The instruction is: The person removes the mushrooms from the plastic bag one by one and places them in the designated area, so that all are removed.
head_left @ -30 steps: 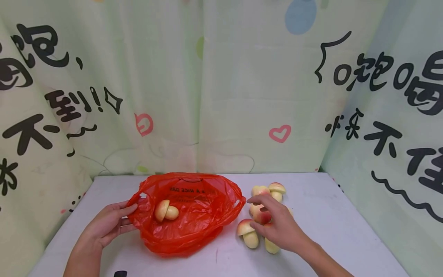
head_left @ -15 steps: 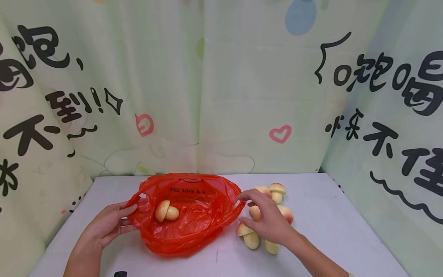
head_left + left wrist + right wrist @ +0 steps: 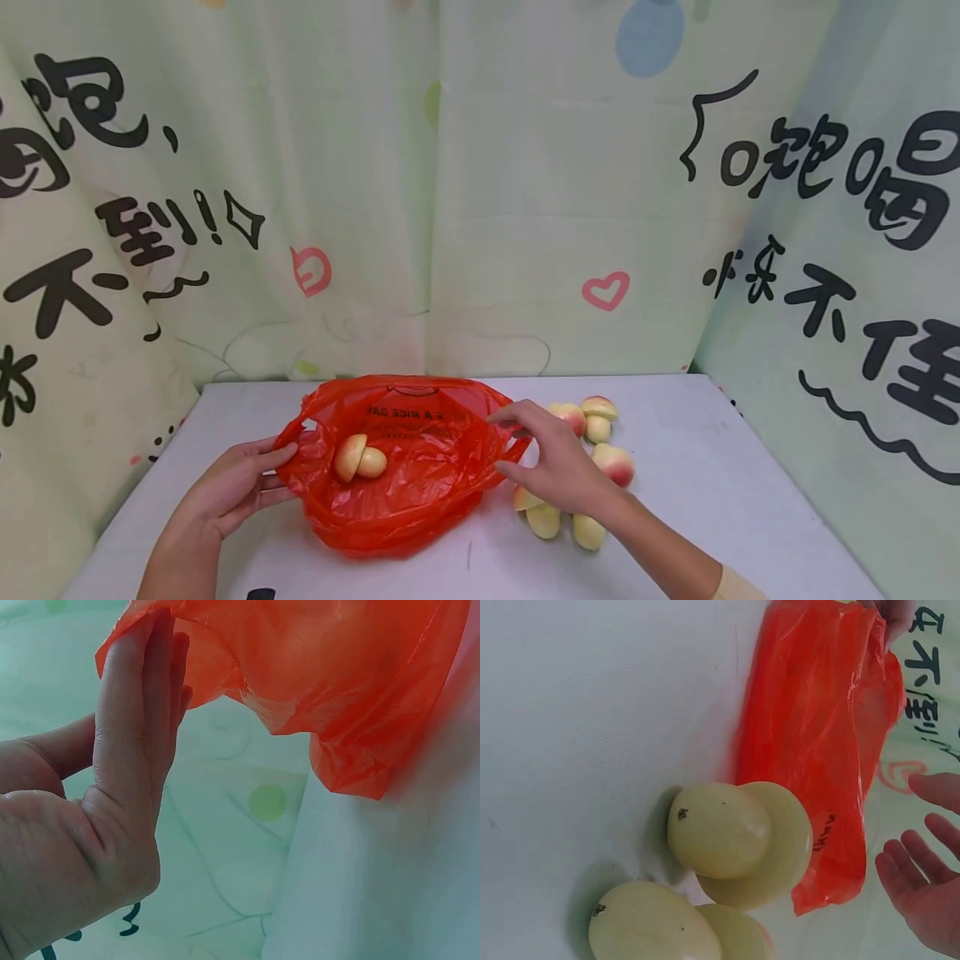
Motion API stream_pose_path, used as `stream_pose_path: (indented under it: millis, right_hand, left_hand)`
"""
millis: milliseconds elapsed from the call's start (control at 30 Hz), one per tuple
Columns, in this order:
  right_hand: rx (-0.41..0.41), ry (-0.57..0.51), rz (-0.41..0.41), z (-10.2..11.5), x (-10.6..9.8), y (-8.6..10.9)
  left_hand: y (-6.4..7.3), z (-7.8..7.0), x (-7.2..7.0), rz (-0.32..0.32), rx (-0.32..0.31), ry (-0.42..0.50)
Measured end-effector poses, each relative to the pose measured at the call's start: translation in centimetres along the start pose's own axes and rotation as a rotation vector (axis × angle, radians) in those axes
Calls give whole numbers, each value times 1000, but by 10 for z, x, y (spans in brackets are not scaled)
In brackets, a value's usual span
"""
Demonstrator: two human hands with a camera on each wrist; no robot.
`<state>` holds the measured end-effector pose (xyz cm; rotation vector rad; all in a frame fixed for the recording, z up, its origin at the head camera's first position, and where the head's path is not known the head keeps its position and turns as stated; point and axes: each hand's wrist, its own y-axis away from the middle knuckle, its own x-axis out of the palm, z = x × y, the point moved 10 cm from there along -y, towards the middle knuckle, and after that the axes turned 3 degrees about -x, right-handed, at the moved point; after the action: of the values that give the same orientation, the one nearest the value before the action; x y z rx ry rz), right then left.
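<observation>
A red plastic bag (image 3: 442, 475) lies on the table with its mouth spread, and one toy mushroom (image 3: 358, 458) sits inside it. At the bag's left handle my left hand (image 3: 236, 482) pinches the rim between thumb and fingers; the left wrist view shows the fingers (image 3: 124, 712) long and straight against the plastic. My right hand (image 3: 558, 458) hovers at the bag's right handle, fingers apart and holding nothing. Beneath and beside it lie more toy mushrooms (image 3: 543, 518), with yellowish stems and reddish caps. The right hand partly covers some of them.
Several toy mushrooms (image 3: 600, 418) stand in a loose group right of the bag on the white table (image 3: 697, 500). A small black object (image 3: 261, 593) shows at the front edge. Printed curtains (image 3: 510, 208) enclose the back and sides.
My right hand has moved left from above the mushrooms to the bag's right handle, uncovering a reddish mushroom cap. The left hand and the bag stay in place.
</observation>
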<state>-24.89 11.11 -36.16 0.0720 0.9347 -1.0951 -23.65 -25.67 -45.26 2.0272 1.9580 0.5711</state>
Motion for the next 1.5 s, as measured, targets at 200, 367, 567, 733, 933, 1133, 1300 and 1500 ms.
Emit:
stream_pose_path:
  millis: [200, 367, 567, 733, 933, 1133, 1300, 1500]
  right_hand:
    - [58, -10, 31, -2, 7, -8]
    - [23, -33, 48, 2, 13, -15]
    - [-36, -52, 62, 7, 19, -25]
    - [-12, -81, 83, 6, 27, -33]
    - [-63, -58, 97, 15, 37, -46]
    - [-101, -19, 122, 21, 47, -58]
    - [-54, 2, 166, 20, 55, -64]
    - [-52, -16, 205, 22, 63, -71]
  left_hand:
    - [0, 0, -1, -1, 2, -1]
    - [0, 1, -1, -5, -1, -6]
    - [-1, 0, 0, -2, -3, -7]
    - [-1, 0, 2, 4, -1, -8]
    - [-1, 0, 4, 8, 5, -19]
    - [-2, 1, 3, 5, 2, -19]
    - [-2, 0, 4, 10, 6, -20]
    - [-1, 0, 3, 1, -2, -25]
